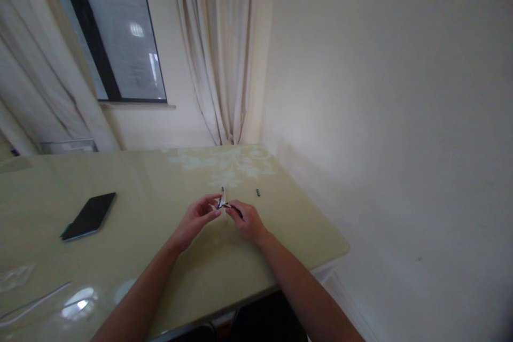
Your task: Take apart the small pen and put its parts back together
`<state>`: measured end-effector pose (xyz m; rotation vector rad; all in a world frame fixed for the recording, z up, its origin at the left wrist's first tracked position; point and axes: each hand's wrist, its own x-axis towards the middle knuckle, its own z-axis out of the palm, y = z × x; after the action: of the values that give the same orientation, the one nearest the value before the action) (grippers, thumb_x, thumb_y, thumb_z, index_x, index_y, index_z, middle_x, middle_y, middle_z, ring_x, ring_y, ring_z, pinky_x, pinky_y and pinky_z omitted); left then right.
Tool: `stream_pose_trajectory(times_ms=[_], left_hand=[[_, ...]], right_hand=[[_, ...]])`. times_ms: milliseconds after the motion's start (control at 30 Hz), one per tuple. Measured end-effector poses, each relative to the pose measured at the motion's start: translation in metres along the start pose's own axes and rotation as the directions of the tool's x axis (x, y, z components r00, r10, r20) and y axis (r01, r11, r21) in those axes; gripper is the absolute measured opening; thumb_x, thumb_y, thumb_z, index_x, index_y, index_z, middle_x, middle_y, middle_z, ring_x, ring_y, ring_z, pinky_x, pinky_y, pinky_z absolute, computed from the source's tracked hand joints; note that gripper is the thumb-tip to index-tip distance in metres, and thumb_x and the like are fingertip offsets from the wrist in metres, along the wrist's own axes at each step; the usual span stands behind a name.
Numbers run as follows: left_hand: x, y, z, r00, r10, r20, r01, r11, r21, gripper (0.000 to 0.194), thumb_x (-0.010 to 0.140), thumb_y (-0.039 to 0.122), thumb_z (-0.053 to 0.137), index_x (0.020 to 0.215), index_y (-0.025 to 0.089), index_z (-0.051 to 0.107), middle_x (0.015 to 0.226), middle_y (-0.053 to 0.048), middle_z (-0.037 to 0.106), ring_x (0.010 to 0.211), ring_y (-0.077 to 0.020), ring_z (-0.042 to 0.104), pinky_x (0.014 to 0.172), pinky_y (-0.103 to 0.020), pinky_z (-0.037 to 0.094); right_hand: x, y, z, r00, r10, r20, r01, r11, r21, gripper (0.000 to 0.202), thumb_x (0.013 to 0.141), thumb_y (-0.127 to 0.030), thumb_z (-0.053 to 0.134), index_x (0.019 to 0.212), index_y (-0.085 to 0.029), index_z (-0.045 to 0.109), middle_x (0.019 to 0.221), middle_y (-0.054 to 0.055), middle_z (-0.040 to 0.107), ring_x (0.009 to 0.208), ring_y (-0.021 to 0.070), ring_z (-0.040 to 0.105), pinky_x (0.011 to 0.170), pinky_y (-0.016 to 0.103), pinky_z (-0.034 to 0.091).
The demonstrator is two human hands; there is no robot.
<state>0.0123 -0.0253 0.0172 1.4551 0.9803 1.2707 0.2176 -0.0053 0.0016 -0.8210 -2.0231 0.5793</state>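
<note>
Cream walls and curtains back the pale bench (280, 235) I work over. My left hand (195, 220) and right hand (247, 220) meet above its middle, fingers of both pinched closed on a small dark gadget (223, 204). Beyond it lies a tiny dark piece (258, 192); a phone (88, 216) rests far left.

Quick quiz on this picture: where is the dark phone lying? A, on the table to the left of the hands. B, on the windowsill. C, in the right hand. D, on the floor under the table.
A: the phone lies flat on the table, well left of the left hand and right hand, whose fingers pinch a small dark item.
</note>
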Motion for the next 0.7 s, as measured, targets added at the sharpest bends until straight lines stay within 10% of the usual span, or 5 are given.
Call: stream_pose_trajectory(times_ms=[700], left_hand=[[0.0017, -0.0021, 0.0022, 0.999, -0.023, 0.031, 0.022, 1.000, 0.021, 0.057, 0.078, 0.046, 0.082, 0.128, 0.023, 0.069, 0.097, -0.006, 0.071, 0.082, -0.0192, 0.063, 0.076, -0.031, 0.048]], right_hand=[[0.0008, 0.0008, 0.0001, 1.000, 0.003, 0.015, -0.003, 1.000, 0.005, 0.026, 0.105, -0.041, 0.051, 0.108, -0.022, 0.069, 0.096, 0.004, 0.073, 0.084, 0.0186, 0.066, 0.078, 0.025, 0.046]])
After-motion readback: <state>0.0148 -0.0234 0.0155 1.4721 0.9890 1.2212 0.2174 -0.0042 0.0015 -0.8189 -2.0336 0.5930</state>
